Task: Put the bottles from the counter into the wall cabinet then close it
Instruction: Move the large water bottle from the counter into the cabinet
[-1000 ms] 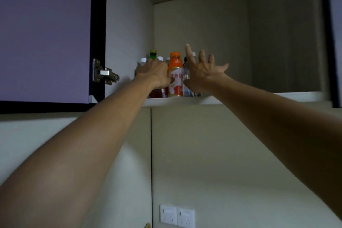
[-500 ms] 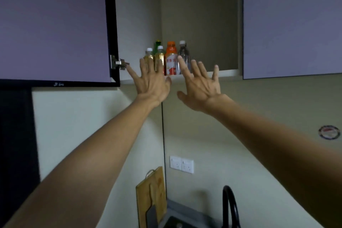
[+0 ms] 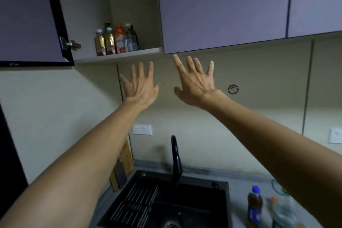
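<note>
Head view: both hands, left hand (image 3: 141, 87) and right hand (image 3: 195, 84), spread, empty, below bottles (image 3: 116, 40) on cabinet shelf (image 3: 118, 55).

Black sink (image 3: 220, 207) with faucet (image 3: 175, 159); wooden board (image 3: 124, 163) leaning beside; wall sockets (image 3: 142, 129).

Both hands (image 3: 142, 87) off bottles (image 3: 116, 40), lowered, empty.

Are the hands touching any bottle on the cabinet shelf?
Apart. The head view shows left hand and right hand spread below the shelf, clear of the bottles.
</note>
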Available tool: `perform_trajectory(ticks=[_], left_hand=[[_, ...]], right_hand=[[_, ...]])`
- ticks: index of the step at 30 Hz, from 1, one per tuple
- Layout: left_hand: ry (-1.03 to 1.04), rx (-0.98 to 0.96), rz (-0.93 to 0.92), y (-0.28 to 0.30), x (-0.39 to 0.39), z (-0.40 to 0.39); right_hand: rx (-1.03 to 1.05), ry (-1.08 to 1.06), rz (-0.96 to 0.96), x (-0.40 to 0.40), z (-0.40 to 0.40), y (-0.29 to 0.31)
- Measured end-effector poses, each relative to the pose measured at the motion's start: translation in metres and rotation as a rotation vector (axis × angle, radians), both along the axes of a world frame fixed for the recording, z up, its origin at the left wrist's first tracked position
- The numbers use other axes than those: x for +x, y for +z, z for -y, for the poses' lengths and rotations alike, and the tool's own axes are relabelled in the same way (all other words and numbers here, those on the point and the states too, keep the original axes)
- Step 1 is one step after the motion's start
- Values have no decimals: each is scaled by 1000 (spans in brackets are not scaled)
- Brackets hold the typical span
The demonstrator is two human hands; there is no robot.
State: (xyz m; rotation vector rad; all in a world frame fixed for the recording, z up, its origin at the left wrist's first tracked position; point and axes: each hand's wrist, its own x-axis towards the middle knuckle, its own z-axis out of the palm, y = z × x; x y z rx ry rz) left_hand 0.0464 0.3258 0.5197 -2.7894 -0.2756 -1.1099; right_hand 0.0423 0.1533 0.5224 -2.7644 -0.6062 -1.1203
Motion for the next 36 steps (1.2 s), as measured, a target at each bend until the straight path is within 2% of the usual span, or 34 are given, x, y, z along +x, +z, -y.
perform_trajectory(ticks=[7,12,16,21,25,32,34,36], left_hand=[[-74,-143,-133,-80,-42,92],[-163,-199,-226,-141,-70,163],[-257,-212,-297,-188,-79,219],[-315,-230,-431,-247,-58,287],[-302,-266,-564,-297,-36,336],[-292,-337,-698,-350,20,382],[-309,-436,-737,-363,32,389],[-336,-614,-760,-379,46,392]], right_hand=[[-49,-79,-210,-62,87,-85],[-78,-136,-305,-92,153,-149],[-68,-198,-450,-101,210,-206],[-71,-271,-580,-97,270,-286],[-74,-276,-763,-93,313,-347],[-47,-250,-881,-48,358,-386],[-58,-244,-884,-31,365,-390],[-67,-239,-880,-14,371,-395]])
